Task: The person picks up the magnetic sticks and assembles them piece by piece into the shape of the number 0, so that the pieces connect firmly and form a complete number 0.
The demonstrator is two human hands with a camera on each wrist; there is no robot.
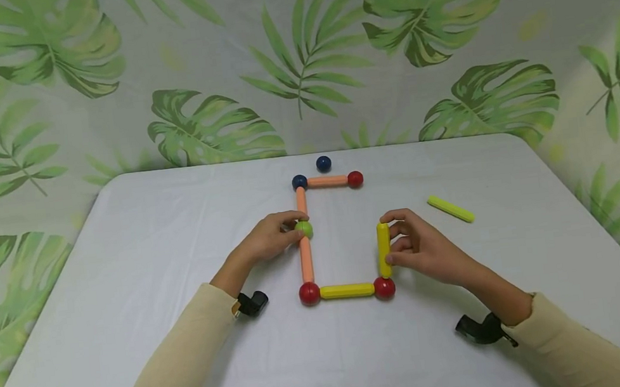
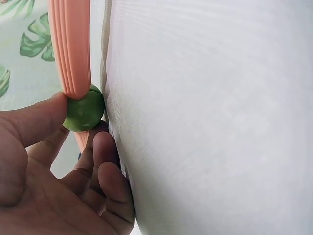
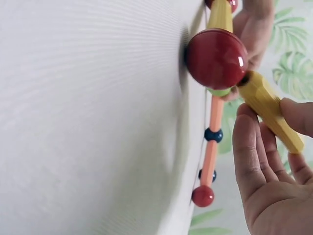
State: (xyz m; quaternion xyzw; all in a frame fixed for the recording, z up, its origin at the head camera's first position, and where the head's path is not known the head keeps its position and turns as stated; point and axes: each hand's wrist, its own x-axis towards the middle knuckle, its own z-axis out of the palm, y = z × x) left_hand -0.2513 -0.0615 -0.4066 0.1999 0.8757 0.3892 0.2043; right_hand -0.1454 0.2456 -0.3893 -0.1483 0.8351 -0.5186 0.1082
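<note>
Balls and sticks form an angular outline on the white table. My left hand (image 1: 270,236) pinches the green ball (image 2: 84,111) between thumb and fingers, where two orange sticks (image 1: 306,259) meet it. With thumb and fingertips my right hand (image 1: 422,246) holds a yellow stick (image 3: 269,110). One end of that stick meets the red ball (image 3: 217,58) at the lower right corner, and its other end tilts up off the table. A second yellow stick (image 1: 347,291) joins this ball to the red ball (image 1: 309,294) at the lower left corner.
At the top, a blue ball (image 1: 300,182) links an orange stick (image 1: 328,181) to another red ball (image 1: 355,179). A loose blue ball (image 1: 324,164) lies just behind. One loose yellow stick (image 1: 451,209) rests right of my right hand. Leaf-print cloth (image 1: 306,60) hangs behind the table.
</note>
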